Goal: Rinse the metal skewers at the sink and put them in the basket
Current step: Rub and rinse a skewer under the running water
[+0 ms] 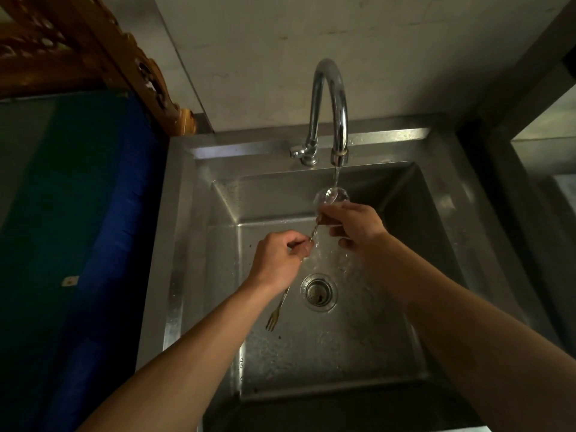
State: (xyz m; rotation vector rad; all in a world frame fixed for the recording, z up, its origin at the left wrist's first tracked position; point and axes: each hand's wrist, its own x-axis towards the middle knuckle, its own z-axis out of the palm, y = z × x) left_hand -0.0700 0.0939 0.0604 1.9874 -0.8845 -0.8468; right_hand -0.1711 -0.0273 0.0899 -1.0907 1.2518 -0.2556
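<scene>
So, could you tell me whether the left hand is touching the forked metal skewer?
Touching: the head view shows the left hand closed around the skewer, whose forked end sticks out below the hand.

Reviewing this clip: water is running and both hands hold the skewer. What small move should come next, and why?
Probably slide the skewer up through the stream: its forked end hangs below the left hand, out of the water hitting the right hand.

One skewer [276, 310]; two hands, left [277, 260] and right [355, 227]; one tap [327, 113]; one sink [311, 145]; one drain [318, 292].
</scene>
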